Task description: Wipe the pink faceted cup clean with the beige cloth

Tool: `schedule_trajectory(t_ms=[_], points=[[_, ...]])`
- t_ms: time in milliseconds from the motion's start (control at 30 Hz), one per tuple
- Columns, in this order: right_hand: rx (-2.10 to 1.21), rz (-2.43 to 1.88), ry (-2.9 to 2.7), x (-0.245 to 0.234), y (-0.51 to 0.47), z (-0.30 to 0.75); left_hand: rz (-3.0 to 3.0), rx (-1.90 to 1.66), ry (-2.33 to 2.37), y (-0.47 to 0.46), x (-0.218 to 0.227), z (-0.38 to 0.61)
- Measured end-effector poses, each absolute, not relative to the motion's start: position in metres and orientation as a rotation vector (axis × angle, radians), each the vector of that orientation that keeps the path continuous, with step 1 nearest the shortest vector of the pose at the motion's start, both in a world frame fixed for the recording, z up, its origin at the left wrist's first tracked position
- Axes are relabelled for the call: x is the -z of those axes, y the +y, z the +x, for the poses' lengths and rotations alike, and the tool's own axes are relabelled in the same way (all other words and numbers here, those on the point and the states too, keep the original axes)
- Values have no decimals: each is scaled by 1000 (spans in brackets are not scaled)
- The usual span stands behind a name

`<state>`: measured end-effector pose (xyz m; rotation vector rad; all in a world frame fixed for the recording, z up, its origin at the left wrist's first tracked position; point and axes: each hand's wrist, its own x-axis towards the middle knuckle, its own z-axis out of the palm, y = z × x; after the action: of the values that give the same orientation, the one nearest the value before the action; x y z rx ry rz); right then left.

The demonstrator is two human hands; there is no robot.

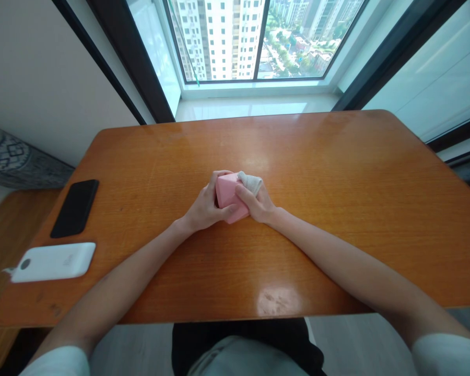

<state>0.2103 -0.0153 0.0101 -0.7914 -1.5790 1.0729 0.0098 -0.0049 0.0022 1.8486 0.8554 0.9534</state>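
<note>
A small pink box-shaped object (227, 190) is held between my two hands over the middle of the wooden table (337, 209). My left hand (207, 206) grips its left side, thumb across the near face and fingers round the far edge. My right hand (260, 202) is closed on a light grey-white cloth (251, 181) and presses it against the right side of the pink object, the thumb lying over its face. The fingers behind the cloth are mostly hidden. What kind of thing the pink object is, I cannot tell.
On the table's left lie a black phone (75, 208) and, nearer to me, a white oblong device (55, 262) with a short cable at its left end. Behind the far table edge is a window (254, 47) with a white sill (258, 107).
</note>
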Motion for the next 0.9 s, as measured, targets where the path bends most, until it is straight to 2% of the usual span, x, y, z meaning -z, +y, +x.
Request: schedule_trajectory(t_ms=[233, 467, 667, 900], points=[[-1080, -804, -1575, -9, -15, 210, 1889, -988, 812, -5, 7, 8], [-1143, -773, -1478, 1, -12, 208, 2366, -1310, 659, 0, 17, 7], [-1182, -739, -1441, 0, -11, 206, 2755, -1298, 650, 7, 10, 3], [-1244, -738, -1395, -3, -9, 206, 2739, -1291, 667, 4, 2, 3]])
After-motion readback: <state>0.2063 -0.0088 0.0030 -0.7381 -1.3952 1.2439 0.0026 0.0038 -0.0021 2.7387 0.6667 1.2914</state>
